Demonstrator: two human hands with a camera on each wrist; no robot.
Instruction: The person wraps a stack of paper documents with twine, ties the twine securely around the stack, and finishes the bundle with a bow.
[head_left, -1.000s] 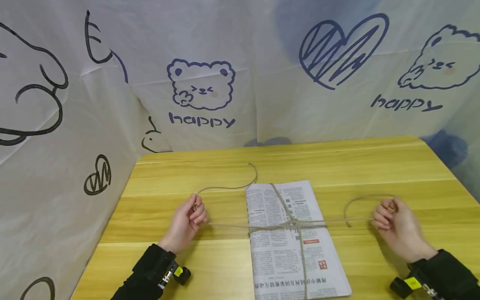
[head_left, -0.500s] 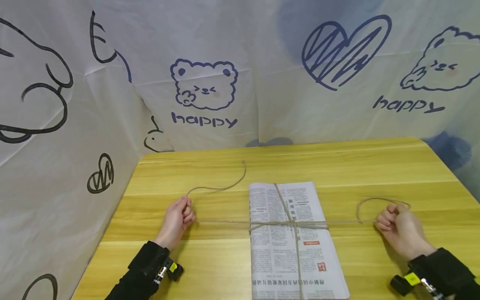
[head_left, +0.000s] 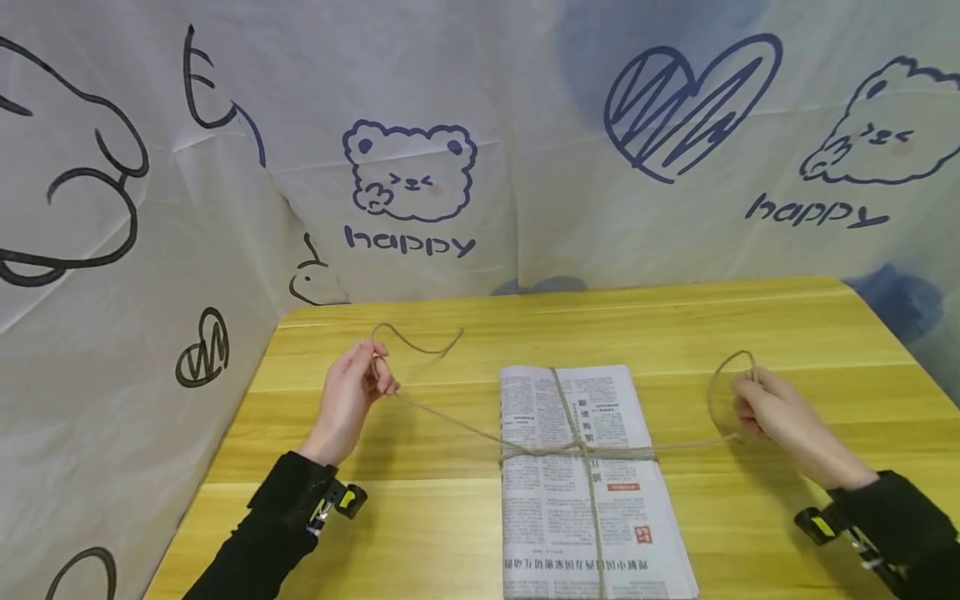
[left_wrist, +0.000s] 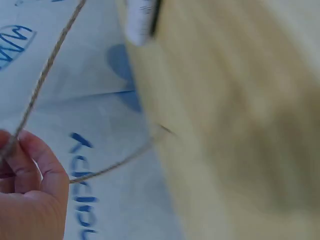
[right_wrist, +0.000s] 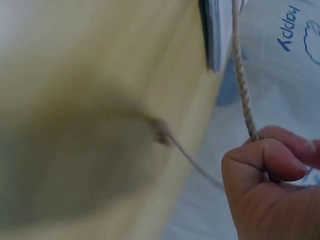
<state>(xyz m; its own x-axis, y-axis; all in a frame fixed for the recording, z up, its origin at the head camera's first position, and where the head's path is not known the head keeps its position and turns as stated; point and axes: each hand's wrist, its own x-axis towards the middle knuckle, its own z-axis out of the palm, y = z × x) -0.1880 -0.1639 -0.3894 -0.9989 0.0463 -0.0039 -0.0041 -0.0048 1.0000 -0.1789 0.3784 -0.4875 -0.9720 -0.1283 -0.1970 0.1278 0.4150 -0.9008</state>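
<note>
Newspaper (head_left: 588,483) is laid flat on the table (head_left: 750,517), near edge at the bottom of the head view, bound crosswise by string (head_left: 450,421). Knot is seen at the crossing, roughly mid-paper.

From the knot, one string end is led left and up, off the table, to the left hand (head_left: 348,400); the other is led right to the right hand (head_left: 772,408). Both runs look taut.

Left hand: string pinched between thumb and curled fingers, confirmed in the left wrist view (left_wrist: 30,185). Loose tail is curled beyond the hand toward the table's far side.

Right hand: fingers curled round the string, confirmed in the right wrist view (right_wrist: 270,185). A slack loop is seen above and beside the fingers.

Both hands are raised above the table, well apart, either side of the paper.

Behind the table: white cloth backdrop (head_left: 525,125) printed with bears, hearts and "happy".
</note>
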